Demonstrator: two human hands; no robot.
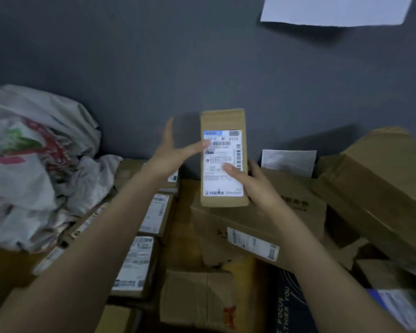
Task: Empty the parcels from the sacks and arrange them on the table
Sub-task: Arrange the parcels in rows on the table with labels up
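A narrow brown cardboard parcel (222, 121) with a white shipping label stands upright in the middle, against the dark grey wall. My right hand (252, 183) grips its lower right side, thumb across the label. My left hand (172, 152) is spread with straight fingers; its thumb tip touches the label's upper left edge. The parcel stands over a larger brown box (257, 227). A crumpled white sack (34, 164) with red and green print lies at the left.
Several labelled brown parcels (136, 263) lie in a row under my left forearm. A big tilted carton (380, 188) sits at the right. A dented box (197, 299) and a dark printed package (286, 306) are near the front. A white sheet (334, 10) hangs on the wall.
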